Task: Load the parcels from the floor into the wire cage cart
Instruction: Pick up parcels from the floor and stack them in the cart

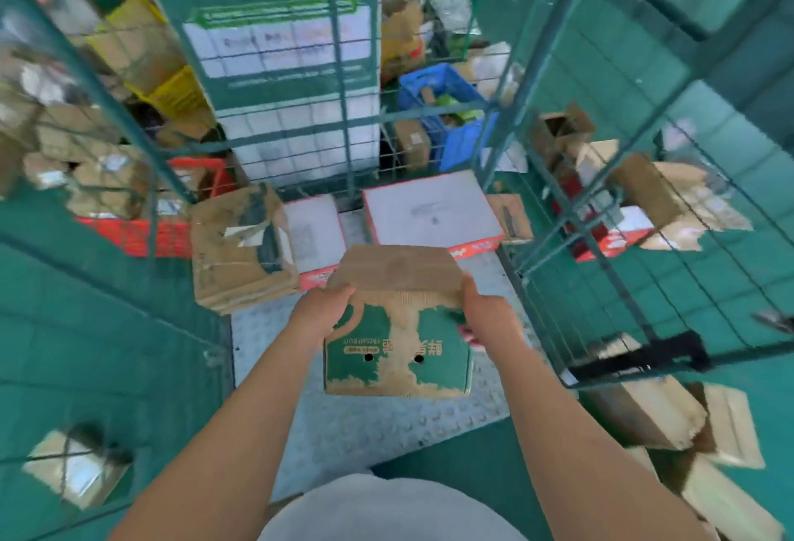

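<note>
- Parcel: the green fruit box [397, 343] is in my grip, held over the cart's studded metal floor [365, 424], just inside the open front.
- My left hand [320, 310] wraps its upper left corner and my right hand [487, 317] clamps the upper right edge, the two hands apart with the box between them.
- It seems light, since I carry it by the top edge alone; the cardboard looks scuffed and peeling, with a loose brown flap, so I judge a hold under the base safer.
- Beyond it, a battered brown carton [242, 246] sits left, with flat white boxes [432, 210] behind.
- Farthest, the wire cage cart's back mesh [343, 119] closes the space.
</note>
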Demonstrator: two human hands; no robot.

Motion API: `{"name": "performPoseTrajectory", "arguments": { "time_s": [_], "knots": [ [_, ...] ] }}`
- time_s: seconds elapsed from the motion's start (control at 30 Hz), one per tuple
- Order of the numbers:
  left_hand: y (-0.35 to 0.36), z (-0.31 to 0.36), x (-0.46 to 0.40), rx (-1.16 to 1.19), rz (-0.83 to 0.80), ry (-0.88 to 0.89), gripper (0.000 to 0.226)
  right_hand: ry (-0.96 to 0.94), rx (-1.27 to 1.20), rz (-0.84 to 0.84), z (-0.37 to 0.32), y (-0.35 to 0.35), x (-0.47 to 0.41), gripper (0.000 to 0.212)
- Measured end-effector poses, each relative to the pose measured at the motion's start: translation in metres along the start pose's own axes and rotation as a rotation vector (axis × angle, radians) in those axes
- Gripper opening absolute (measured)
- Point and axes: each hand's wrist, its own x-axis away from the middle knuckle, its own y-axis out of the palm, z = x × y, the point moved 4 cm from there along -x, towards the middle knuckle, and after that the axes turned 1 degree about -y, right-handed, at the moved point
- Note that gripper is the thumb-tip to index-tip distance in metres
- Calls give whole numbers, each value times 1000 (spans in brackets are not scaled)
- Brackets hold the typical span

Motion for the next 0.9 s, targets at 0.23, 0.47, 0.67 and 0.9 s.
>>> {"name": "performPoseTrajectory", "arguments": {
  "time_s": [0.23, 0.47, 0.67, 0.9],
  "knots": [
    [-23, -18, -54, 150, 45, -144, 32, -81, 19, -138, -34, 57, -55, 56],
    [-11, -25, -141, 287, 107, -242, 29, -150, -5, -175, -66, 108, -152, 23],
    [-7, -27, -242, 393, 162, -235, 4, -238, -19, -186, -97, 172, -253, 19],
    [-33, -50, -397, -95, 292, -74, 49, -343, -50, -182, -141, 284, -396, 45]
  ]
}}
